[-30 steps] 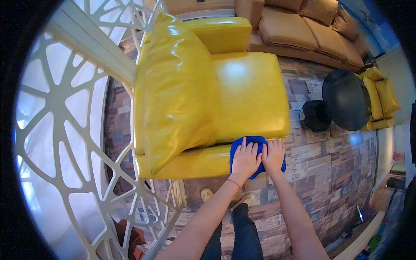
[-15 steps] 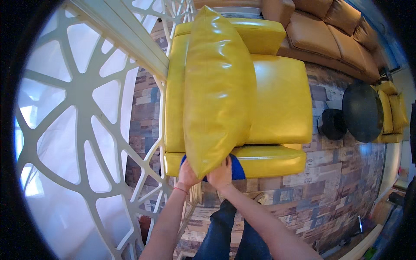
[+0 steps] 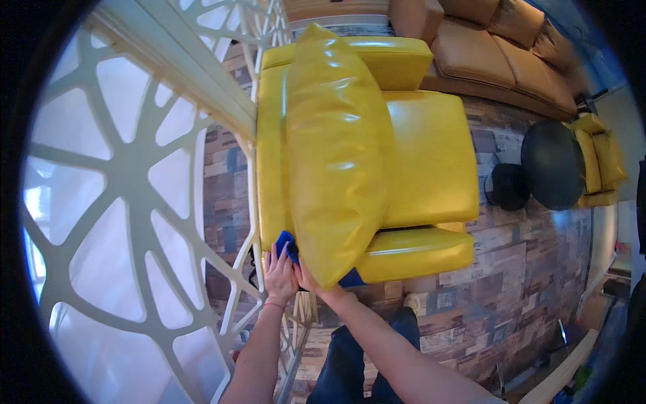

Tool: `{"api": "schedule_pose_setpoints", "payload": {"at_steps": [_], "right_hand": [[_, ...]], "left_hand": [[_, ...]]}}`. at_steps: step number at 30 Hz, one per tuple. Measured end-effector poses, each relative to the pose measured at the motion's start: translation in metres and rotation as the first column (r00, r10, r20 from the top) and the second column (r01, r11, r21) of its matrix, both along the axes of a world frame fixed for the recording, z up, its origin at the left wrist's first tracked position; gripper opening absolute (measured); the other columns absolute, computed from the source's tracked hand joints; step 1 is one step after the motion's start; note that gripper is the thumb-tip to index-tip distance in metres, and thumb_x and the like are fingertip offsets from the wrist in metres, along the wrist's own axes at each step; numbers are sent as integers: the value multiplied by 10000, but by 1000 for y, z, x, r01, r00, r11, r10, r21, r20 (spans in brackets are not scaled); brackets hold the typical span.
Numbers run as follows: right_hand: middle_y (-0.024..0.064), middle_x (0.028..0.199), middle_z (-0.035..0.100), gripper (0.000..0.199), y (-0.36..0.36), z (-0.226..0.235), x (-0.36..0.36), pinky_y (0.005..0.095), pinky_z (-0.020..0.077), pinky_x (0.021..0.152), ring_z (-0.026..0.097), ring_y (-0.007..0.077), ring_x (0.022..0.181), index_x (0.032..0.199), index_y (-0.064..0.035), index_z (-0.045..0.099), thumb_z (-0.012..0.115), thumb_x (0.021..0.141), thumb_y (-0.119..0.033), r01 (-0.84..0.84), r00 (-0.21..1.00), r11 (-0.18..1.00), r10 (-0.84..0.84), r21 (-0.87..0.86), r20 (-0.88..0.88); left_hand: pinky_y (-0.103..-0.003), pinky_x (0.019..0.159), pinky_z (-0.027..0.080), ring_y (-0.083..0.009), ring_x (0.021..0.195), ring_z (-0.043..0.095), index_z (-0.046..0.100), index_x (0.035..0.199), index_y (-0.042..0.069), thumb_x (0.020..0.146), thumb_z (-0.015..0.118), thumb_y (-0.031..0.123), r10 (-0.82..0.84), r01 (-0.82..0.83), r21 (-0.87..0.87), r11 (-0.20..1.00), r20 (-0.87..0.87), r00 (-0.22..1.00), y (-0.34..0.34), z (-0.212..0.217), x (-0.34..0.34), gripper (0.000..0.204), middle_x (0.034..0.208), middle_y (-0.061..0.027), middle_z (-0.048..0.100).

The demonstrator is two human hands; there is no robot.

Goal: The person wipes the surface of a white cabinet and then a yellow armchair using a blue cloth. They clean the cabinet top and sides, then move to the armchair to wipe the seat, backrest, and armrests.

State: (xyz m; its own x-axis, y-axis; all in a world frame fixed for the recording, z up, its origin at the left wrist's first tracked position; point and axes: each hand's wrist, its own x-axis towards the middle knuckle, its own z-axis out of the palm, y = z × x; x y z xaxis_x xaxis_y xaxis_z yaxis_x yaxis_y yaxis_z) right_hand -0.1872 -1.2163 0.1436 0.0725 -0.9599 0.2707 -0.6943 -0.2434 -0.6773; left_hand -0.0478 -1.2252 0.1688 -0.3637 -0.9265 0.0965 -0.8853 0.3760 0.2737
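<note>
A glossy yellow armchair (image 3: 424, 155) fills the middle of the view, its tall back cushion (image 3: 336, 148) toward me. A blue cloth (image 3: 288, 246) lies pressed against the near corner of the chair, below the back cushion. My left hand (image 3: 279, 273) lies flat on the cloth with its fingers spread. My right hand (image 3: 308, 279) is beside it, also on the cloth, partly hidden under the cushion's lower edge. A further bit of the blue cloth (image 3: 350, 277) shows under the armrest (image 3: 414, 252).
A white lattice screen (image 3: 128, 182) stands at my left, close to the chair. A brown sofa (image 3: 505, 54) runs along the back. A dark round table (image 3: 552, 165), a dark stool (image 3: 508, 187) and a second yellow chair (image 3: 599, 158) stand at the right on patterned wood flooring.
Both hands with the blue cloth have moved left, from the front of the armrest round to the chair's rear corner. My view has swung left toward the lattice screen.
</note>
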Motion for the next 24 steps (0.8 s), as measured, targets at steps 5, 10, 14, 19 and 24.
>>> {"api": "schedule_pose_setpoints", "payload": {"at_steps": [5,10,14,19,24], "right_hand": [[163,1505,470,574,6,-16,3,514,263,1189,413,350,1402,1448,-92,489,481,949,-377,-42,999,998,42,45,3],[134,1547,422,575,-4,2,-7,492,219,1207,348,319,1447,1468,-96,449,442,983,-406,-207,965,922,246,326,-85],[127,1534,441,569,-15,27,-48,496,244,1191,373,321,1430,1464,-94,453,464,976,-385,-321,941,923,287,212,177],[138,1290,586,433,-11,29,-132,473,387,1038,517,310,1231,1249,-70,581,552,935,-367,-251,940,917,308,310,-148],[173,879,678,379,-1,32,-263,439,505,797,662,328,864,946,-17,661,608,908,-390,-131,970,890,207,436,-131]], "left_hand": [[-571,1178,251,-457,1424,363,639,1254,25,943,475,225,6,-6,6,1000,-12,1000,0,5,-1,403,1477,-150,508],[-582,1177,242,-472,1430,336,594,1309,-1,950,464,219,13,-13,4,1000,81,997,-1,4,-2,441,1463,-198,502],[-575,1191,207,-464,1468,254,491,1422,8,967,472,254,160,-171,33,985,222,962,19,14,-34,517,1502,-210,442],[-587,1134,270,-483,1360,376,449,1428,-29,970,508,292,491,-507,142,850,135,861,76,-42,-119,562,1404,-311,475],[-578,1200,108,-511,1439,235,462,1355,-63,922,485,300,347,-370,219,903,136,928,44,17,-265,566,1418,-273,453]]}}
